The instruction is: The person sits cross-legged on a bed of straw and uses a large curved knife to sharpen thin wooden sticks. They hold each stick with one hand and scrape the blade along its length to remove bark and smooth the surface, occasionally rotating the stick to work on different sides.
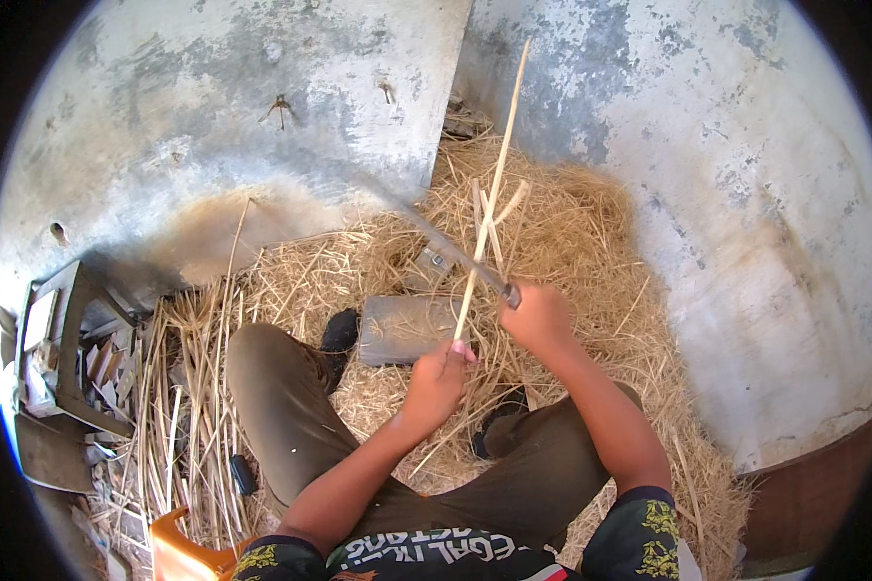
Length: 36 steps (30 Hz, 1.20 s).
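Pale stick (510,116), tilted, seen over grey block (392,334), lower end in left hand (434,389), grip closed around it, right hand (540,320) closed on knife (446,241), blade crossing stick, contact I cannot confirm.

Dark shirt (494,569), white lettering (436,549), yellow-patterned short sleeves (639,542), olive-brown trousers (281,407); black-clad foot (340,332) beyond the left fingers (440,372).

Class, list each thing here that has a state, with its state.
Left hand: closed around pale strip
Right hand: closed around long knife
Pale strip: held, slanting
Long knife: unsheathed, crossing the strip in view
Shavings: loose, scattered
Long strips: loosely piled
Grey block: lying flat
Wall: stained, patchy
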Each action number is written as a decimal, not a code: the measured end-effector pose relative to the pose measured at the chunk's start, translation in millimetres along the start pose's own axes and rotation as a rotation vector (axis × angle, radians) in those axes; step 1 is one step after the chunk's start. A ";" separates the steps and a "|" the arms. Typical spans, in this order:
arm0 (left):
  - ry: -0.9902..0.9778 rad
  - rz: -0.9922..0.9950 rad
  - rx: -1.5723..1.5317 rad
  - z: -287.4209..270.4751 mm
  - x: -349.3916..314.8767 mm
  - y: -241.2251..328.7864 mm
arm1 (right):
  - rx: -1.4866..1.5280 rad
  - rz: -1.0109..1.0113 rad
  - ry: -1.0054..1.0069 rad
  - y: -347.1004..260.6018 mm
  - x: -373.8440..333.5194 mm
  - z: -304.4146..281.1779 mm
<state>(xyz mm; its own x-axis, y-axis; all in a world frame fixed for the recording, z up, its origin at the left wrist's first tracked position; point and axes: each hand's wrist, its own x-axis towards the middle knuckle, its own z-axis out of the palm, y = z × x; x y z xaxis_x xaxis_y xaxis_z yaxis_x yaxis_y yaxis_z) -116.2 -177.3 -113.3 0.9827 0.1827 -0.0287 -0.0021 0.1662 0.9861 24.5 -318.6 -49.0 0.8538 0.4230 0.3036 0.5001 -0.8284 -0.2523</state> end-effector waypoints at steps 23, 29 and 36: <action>0.104 0.140 0.601 9.3 -18.2 12.9 | -0.315 -0.070 0.100 31.9 20.8 -0.3; 0.102 0.090 0.520 -3.5 -36.4 17.4 | -0.316 -0.249 0.059 23.0 8.6 6.7; 0.044 0.101 0.474 -7.5 -84.6 8.3 | -0.057 0.376 0.067 65.1 34.7 -32.4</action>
<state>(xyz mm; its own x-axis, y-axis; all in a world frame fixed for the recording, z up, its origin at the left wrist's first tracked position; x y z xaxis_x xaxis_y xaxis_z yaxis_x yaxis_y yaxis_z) -200.7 -184.1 -103.9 0.9733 0.2172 0.0743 -0.0028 -0.3126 0.9499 81.9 -369.7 -25.1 0.9637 0.0626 0.2597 0.1437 -0.9411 -0.3062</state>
